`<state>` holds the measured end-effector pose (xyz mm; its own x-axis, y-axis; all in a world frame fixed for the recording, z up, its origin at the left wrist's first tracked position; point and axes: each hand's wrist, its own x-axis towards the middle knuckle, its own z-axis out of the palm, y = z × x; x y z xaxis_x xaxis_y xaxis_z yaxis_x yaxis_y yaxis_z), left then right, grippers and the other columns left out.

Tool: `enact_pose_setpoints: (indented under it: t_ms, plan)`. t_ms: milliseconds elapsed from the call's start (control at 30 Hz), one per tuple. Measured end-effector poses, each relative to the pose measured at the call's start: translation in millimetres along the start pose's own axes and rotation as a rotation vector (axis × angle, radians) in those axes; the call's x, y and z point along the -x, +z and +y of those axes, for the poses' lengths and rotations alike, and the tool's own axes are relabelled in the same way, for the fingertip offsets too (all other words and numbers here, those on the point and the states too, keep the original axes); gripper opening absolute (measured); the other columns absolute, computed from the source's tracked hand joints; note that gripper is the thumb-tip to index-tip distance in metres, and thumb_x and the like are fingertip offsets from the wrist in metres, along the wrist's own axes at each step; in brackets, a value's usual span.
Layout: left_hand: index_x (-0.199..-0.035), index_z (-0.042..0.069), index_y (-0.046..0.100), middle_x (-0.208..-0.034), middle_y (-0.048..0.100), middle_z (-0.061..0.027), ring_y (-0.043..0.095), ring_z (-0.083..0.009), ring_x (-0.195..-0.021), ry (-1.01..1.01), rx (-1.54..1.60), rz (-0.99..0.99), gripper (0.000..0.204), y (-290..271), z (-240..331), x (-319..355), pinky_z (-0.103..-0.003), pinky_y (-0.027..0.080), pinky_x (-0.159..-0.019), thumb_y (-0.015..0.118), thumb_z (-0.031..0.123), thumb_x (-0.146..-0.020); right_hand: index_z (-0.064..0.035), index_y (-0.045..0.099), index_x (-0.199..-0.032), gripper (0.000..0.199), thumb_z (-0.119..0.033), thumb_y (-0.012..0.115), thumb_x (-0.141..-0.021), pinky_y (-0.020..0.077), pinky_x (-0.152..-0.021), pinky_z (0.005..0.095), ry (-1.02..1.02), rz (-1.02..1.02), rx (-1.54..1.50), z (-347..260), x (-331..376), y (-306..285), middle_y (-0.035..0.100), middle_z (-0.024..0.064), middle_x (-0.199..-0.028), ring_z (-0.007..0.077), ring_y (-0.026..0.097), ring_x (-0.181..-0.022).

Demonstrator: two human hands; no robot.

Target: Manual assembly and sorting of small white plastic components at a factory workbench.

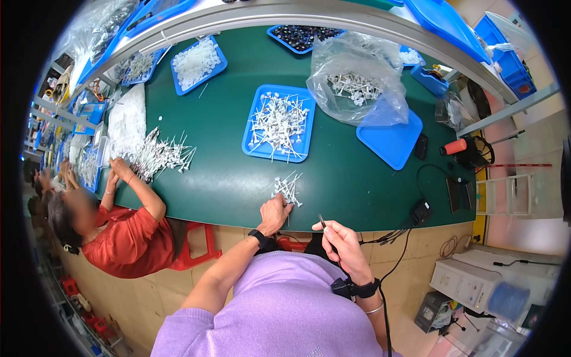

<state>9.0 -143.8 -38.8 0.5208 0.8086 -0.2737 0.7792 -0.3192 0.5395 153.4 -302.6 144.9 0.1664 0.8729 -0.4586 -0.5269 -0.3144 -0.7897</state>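
Note:
My left hand (275,215) rests at the near edge of a small pile of white-headed pieces with thin stems (287,189). Its fingers are bent and drawn together against the pile; what they pinch, if anything, is hidden. To the right, over the table's near edge, my right hand (347,243) is closed round a slim dark tool (322,221), its tip pointing up and left; its exact kind is too small to tell. Beyond the pile lies a blue tray (245,147) heaped with more of the same stemmed pieces.
On the green table (226,196) are a clear bag (330,107) of stemmed parts, a blue lid or tray (392,143), a tray of white caps (221,64) and one of dark parts (273,34). A person in red (131,244) works at left beside a larger pile (160,156).

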Motion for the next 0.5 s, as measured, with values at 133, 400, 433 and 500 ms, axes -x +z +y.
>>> enact_pose_setpoints:
  t_ms: [133,400,433,500]
  plan:
    - [-0.084,0.004,0.066,-0.072,0.066,-0.0166,0.065,-0.0349,-0.067,0.061,0.102,0.031,0.018,-10.7,1.3,6.2,-0.044,0.050,-0.065,0.070,0.022,-0.082,0.0007,0.059,-0.115,0.027,-0.019,0.044,-0.104,0.0267,-0.042,0.0170,-0.017,-0.008,-0.004,-0.3,0.0,2.1,0.045,-0.0039,-0.060,0.0012,0.032,-0.045]
    - [-0.092,0.000,0.065,-0.077,0.071,-0.0086,0.067,-0.0125,-0.069,0.145,0.668,0.076,0.010,-116.8,65.8,54.5,-0.027,0.053,-0.061,0.069,0.001,-0.083,-0.0049,0.059,-0.119,0.025,-0.013,0.056,-0.095,0.0448,-0.049,0.0312,-0.392,0.157,0.719,-6.1,-10.8,36.5,0.060,0.0072,-0.068,0.0167,0.058,-0.054]
    - [-0.092,0.000,0.065,-0.080,0.071,-0.0091,0.067,-0.0129,-0.071,0.197,0.703,0.109,0.010,-125.2,72.3,59.5,-0.027,0.054,-0.063,0.069,-0.001,-0.083,-0.0057,0.059,-0.120,0.027,-0.012,0.058,-0.093,0.0468,-0.051,0.0345,-0.517,0.186,0.864,-12.2,-12.2,44.2,0.062,0.0095,-0.071,0.0217,0.061,-0.057]
    - [-0.094,-0.003,0.064,-0.091,0.071,-0.0103,0.069,-0.0137,-0.081,0.308,0.727,0.146,0.013,-139.9,79.8,67.1,-0.025,0.056,-0.071,0.067,-0.008,-0.082,-0.0073,0.058,-0.121,0.032,-0.008,0.061,-0.089,0.0492,-0.054,0.0421,-0.637,0.207,1.051,-18.9,-13.4,54.7,0.065,0.0149,-0.078,0.0350,0.063,-0.063]
